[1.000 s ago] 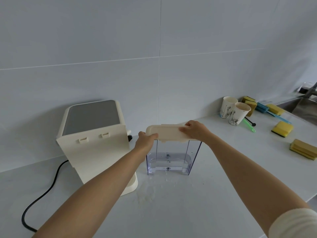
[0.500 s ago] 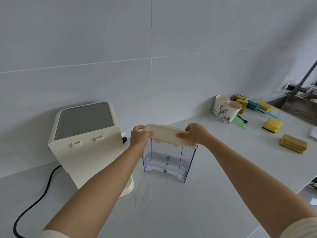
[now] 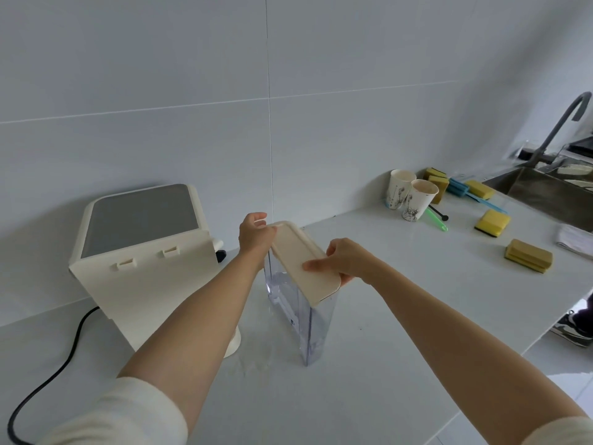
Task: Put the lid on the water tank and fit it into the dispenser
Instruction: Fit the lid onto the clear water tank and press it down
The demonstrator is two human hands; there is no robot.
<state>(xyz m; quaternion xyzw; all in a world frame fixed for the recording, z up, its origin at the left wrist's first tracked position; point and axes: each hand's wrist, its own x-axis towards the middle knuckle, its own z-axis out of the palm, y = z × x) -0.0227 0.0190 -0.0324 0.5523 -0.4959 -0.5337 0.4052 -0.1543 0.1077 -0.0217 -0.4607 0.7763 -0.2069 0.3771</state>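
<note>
A clear plastic water tank point(image 3: 313, 329) stands on the white counter, narrow end towards me, with a little water at its bottom. The cream lid point(image 3: 303, 260) rests along its top. My left hand point(image 3: 255, 234) grips the lid's far end. My right hand point(image 3: 340, 260) holds the near end, thumb pressed flat on top. The cream dispenser point(image 3: 144, 258) stands just left of the tank, its flat back panel with two small slots facing me.
A black power cord point(image 3: 61, 358) trails from the dispenser to the left. At the back right stand two paper cups point(image 3: 410, 197), several yellow sponges point(image 3: 492, 223) and a green stick. A steel sink point(image 3: 545, 191) with a tap lies at the far right. The counter edge point(image 3: 526, 348) runs on the right.
The tank with the lid has turned from broadside to end-on, both hands staying on the lid. My view has shifted left, showing more of the sink.
</note>
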